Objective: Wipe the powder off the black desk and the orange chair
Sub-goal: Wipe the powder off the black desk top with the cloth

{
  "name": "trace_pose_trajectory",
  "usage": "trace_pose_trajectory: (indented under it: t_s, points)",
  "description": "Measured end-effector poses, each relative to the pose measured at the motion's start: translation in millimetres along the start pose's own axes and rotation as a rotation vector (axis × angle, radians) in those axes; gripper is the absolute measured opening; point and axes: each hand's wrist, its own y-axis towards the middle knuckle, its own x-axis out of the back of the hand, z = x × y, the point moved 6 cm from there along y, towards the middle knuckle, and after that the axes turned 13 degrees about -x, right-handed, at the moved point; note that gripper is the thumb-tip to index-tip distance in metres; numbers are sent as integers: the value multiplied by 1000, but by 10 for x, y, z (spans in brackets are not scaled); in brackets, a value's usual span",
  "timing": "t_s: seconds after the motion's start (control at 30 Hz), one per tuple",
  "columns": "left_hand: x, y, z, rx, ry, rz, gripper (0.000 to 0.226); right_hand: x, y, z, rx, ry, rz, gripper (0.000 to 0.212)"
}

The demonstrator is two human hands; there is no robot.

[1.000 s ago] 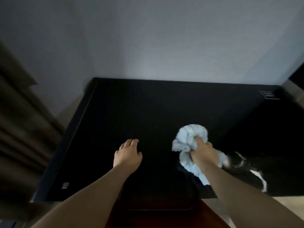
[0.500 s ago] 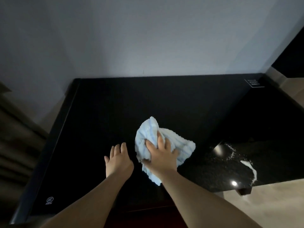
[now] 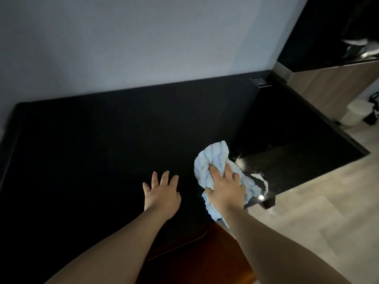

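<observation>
Clutching the cloth [image 3: 211, 158], fingers [image 3: 213, 170] of the right hand [image 3: 225, 188] sit beside the powder [image 3: 262, 178].

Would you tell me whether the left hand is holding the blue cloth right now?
No, the left hand lies with fingers spread on the black desk, while the right hand holds the blue cloth.

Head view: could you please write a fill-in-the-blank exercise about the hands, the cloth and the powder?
1. The right hand holds the cloth on the ____ desk.
2. The left hand holds ____.
3. The powder lies to the ____ of the cloth.
Missing words: black; nothing; right.
</observation>
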Motion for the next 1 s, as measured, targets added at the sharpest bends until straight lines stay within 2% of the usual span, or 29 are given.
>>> trace_pose_trajectory:
  t_s: [0.2, 0.4, 0.6, 0.73, 0.83, 1.0]
  points:
    - [-38, 100, -488, -93, 84, 88, 58, 161, 256, -652, -147, 21, -10, 61]
    - [-158, 132, -777, -24, 73, 58, 60, 194, 374, -1074, -255, 49, -39, 60]
    - [-396, 148, -1236, 30, 50, 40, 60, 305, 301, -2229, -441, 126, -60, 55]
    - [-476, 193, -1475, 43, 31, 27, 60, 454, 208, -2918, -602, 311, -109, 52]
    - [-472, 210, -1511, 39, 10, -1, 59, 614, 209, -2919, -548, 392, -184, 52]
    - [-326, 150, -1434, 40, -209, -150, 51, 801, 253, -2159, -232, 440, -204, 51]
